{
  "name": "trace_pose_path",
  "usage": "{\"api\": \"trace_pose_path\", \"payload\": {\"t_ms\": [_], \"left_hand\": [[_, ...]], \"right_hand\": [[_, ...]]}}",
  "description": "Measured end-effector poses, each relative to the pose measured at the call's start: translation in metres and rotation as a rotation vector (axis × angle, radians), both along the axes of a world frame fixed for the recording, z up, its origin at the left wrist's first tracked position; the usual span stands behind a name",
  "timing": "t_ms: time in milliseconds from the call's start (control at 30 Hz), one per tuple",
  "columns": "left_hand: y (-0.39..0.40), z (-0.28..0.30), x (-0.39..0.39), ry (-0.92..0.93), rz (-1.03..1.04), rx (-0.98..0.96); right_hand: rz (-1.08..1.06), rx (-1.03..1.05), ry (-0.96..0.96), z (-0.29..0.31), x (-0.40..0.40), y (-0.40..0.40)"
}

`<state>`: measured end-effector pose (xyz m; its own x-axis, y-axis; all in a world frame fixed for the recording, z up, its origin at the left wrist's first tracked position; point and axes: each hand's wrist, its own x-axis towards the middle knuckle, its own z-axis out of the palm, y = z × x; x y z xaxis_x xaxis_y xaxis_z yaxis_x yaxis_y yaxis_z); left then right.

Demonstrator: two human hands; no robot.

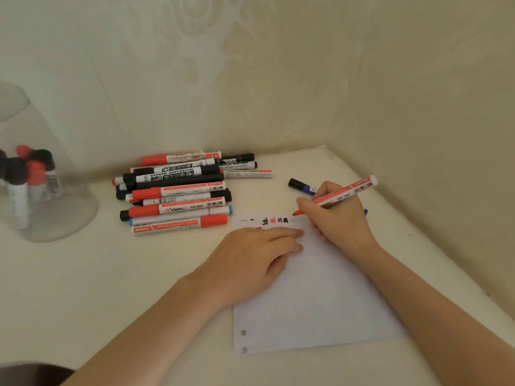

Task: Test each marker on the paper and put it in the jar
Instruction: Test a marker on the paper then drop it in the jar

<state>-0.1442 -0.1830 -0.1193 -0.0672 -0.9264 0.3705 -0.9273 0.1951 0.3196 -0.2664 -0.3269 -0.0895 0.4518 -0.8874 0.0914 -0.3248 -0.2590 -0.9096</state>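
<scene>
Testing a red marker on the paper

Right hand [338, 215] grips the red marker [344, 192], tip at the sheet's top edge; left hand [259, 254] lies flat, apparently steadying the paper [315, 302]; untested pile [178, 190] nearby, jar [33, 174] far left

Right hand [338, 215] grips uncapped red whiteboard marker [345, 192], tip on white hole-punched paper sheet [315, 302] at frame centre-right, beside black and red test marks [274, 220]. Left hand [250, 263] lies flat on the sheet. Pile of red, black and blue markers [178, 190] on cream bench [111, 274], centre. Clear glass jar [41, 168] holding markers, far left. Dark blue marker [302, 186] behind right hand.
</scene>
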Motion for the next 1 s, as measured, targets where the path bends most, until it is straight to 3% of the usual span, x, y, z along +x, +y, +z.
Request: {"api": "trace_pose_path", "payload": {"t_ms": [1000], "left_hand": [[-0.0006, -0.0012, 0.0024, 0.055, -0.001, 0.039]], "right_hand": [[0.079, -0.02, 0.086, 0.0023, -0.0007, 0.0027]]}}
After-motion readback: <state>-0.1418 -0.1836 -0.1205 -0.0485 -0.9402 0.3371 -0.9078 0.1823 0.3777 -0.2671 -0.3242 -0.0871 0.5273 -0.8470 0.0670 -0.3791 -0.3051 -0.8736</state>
